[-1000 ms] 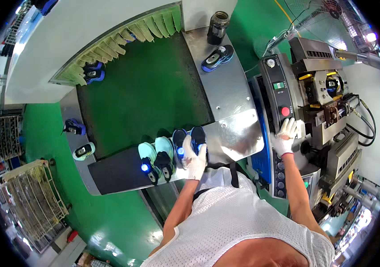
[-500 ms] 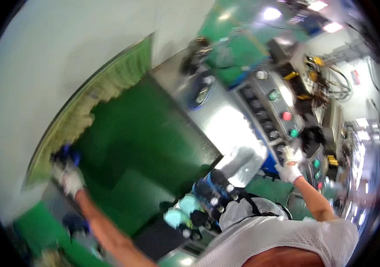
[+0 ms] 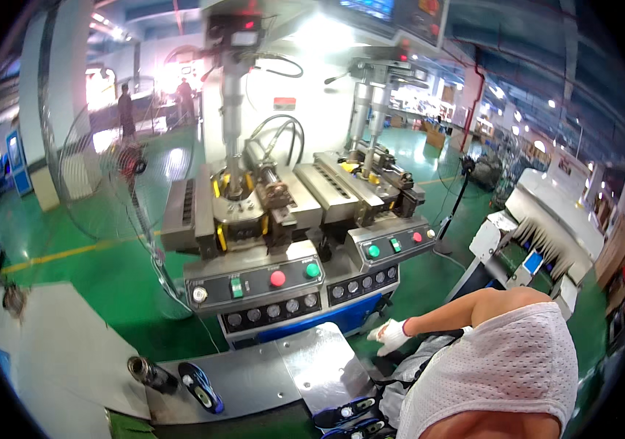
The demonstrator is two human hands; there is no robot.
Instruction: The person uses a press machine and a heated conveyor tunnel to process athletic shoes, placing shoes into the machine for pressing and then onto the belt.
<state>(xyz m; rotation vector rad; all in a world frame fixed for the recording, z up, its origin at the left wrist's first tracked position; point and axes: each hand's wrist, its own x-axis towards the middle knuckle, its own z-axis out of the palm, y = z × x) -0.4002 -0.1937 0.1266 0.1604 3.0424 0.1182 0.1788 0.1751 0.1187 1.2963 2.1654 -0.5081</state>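
My right hand (image 3: 389, 336), in a white glove, hangs beside my lap just off the right edge of the metal table (image 3: 250, 377). Its fingers are loosely apart and nothing shows in them. My left hand is out of view. Nearest to the right hand are a black and blue shoe (image 3: 345, 413) and part of another one (image 3: 360, 429) at the lower edge, by my lap. Farther left on the table lies a single black and blue shoe (image 3: 201, 388), beside a dark cylindrical container (image 3: 151, 374) tilted on its side.
A two-station machine (image 3: 276, 212) stands in front, with buttons on its sloped control panel (image 3: 254, 285) and a row of gauges below. A stand fan (image 3: 133, 164) is at left, a second fan (image 3: 466, 164) at right. A white machine (image 3: 554, 212) stands far right. A white panel (image 3: 56, 358) borders the table's left.
The view has swung up from the green surface and the shoes toward the machine. My left hand, then at a dark blue thing, has left the view. My right hand now hangs lower, beside my lap.
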